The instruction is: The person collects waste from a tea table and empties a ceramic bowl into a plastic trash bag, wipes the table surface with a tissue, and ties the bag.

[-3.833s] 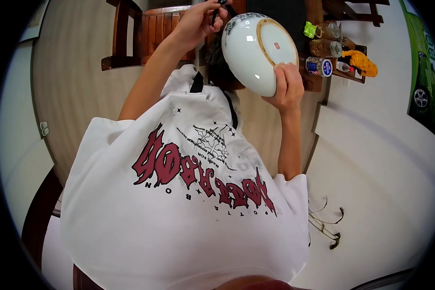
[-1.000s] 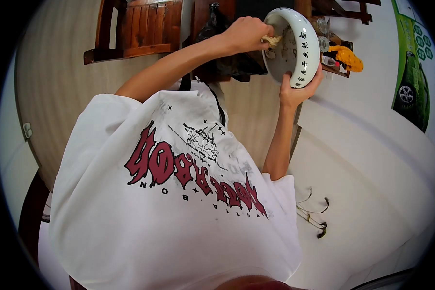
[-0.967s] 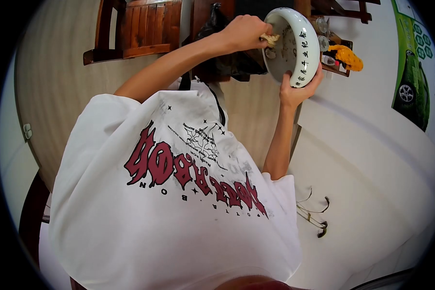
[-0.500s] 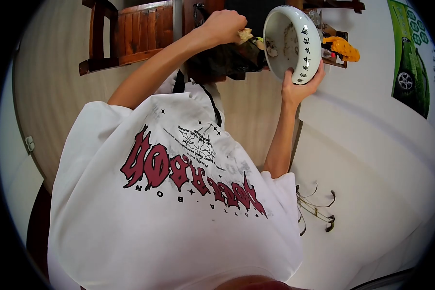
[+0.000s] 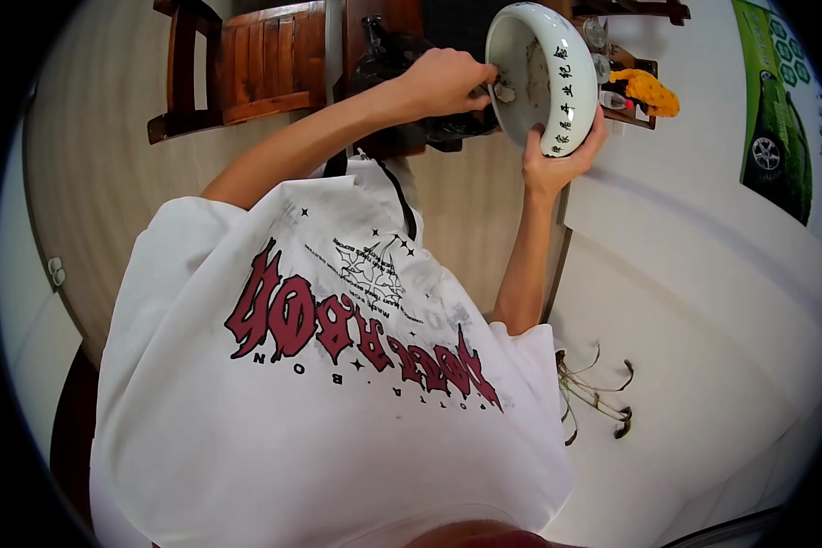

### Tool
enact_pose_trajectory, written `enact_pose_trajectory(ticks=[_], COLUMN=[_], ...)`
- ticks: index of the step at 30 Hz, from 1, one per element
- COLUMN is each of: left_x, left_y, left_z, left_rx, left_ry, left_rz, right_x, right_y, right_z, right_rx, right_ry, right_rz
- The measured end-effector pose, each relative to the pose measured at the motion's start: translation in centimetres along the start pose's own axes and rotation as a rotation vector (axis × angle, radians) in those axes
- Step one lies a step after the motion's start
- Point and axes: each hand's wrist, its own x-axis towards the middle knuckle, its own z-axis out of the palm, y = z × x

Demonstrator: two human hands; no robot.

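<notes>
I have the bowl (image 5: 570, 87) tilted on its side, right of the black bag (image 5: 461, 135), right hand (image 5: 564, 166) gripping its rim. My left hand (image 5: 443, 82) reaches its bag-side rim, fingers parted (whether pinching anything, I cannot tell). I judge this a reach inward; touching the pale lump (image 5: 505, 92) inside calls for a steady tilt.

Head camera — close above the shirt (image 5: 292, 438); faces down and forward

Left arm (image 5: 297, 146) extended; left hand (image 5: 446, 84) with thumb and forefinger parted. Right forearm (image 5: 527, 247) raised, right hand (image 5: 560, 167) closed.
</notes>
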Motion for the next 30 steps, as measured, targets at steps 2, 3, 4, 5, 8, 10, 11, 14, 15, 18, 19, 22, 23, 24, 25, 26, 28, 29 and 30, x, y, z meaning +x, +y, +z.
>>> enact_pose_trajectory(ticks=[2,3,4,5,8,10,11,14,15,18,19,22,23,24,25,26,28,29,30], left_x=[0.3,0.7,0.9,1.2,1.9,2.2,2.3,2.4,2.5,2.5,2.4,2.0,1.9,1.8,1.7,1.6,1.2,0.9,0.7], left_y=[0.4,0.6,0.7,0.6,0.0,-0.3,-0.5,-0.8,-0.7,-0.6,-0.5,-0.6,-0.7,-0.9,-1.2,-1.5,-2.2,-2.5,-2.7], left_z=[0.4,0.6,0.9,1.4,3.0,3.4,3.6,4.3,4.3,4.0,3.7,3.0,2.7,2.8,2.8,2.8,2.6,2.6,2.6], left_rx=[0.004,0.004,0.002,-0.002,0.002,0.021,0.008,-0.038,-0.058,-0.052,-0.039,-0.033,-0.046,-0.053,-0.061,-0.069,-0.017,0.009,0.050], left_ry=[-0.004,-0.014,-0.025,-0.003,0.053,0.082,0.096,0.116,0.110,0.046,0.015,0.055,0.076,0.100,0.123,0.148,0.138,0.130,0.109], left_rz=[-0.038,-0.061,-0.085,-0.113,-0.162,-0.162,-0.144,-0.111,-0.109,-0.127,-0.134,-0.122,-0.123,-0.129,-0.135,-0.141,-0.145,-0.147,-0.141], right_x=[0.2,0.3,0.2,0.2,0.2,0.3,0.3,0.5,0.6,0.9,1.0,1.1,1.2,1.2,1.2,1.2,1.0,0.9,0.7], right_y=[-0.7,-0.8,-0.8,-0.9,-1.4,-1.7,-1.9,-1.9,-1.9,-2.2,-2.2,-1.8,-1.6,-1.5,-1.3,-1.2,-0.8,-0.6,-0.4], right_z=[0.4,0.5,0.7,0.7,0.7,0.8,0.9,1.2,1.2,1.4,1.5,1.6,1.6,1.7,1.7,1.8,1.8,1.8,1.9], right_rx=[0.005,0.006,0.006,0.005,-0.027,-0.056,-0.071,-0.091,-0.094,-0.095,-0.092,-0.109,-0.117,-0.119,-0.121,-0.122,-0.123,-0.124,-0.119], right_ry=[-0.012,-0.018,-0.024,-0.028,-0.095,-0.111,-0.120,-0.095,-0.090,-0.078,-0.074,-0.081,-0.086,-0.090,-0.095,-0.100,-0.106,-0.110,-0.106], right_rz=[-0.042,-0.053,-0.064,-0.074,-0.105,-0.132,-0.144,-0.174,-0.184,-0.214,-0.223,-0.240,-0.246,-0.248,-0.250,-0.254,-0.245,-0.239,-0.232])
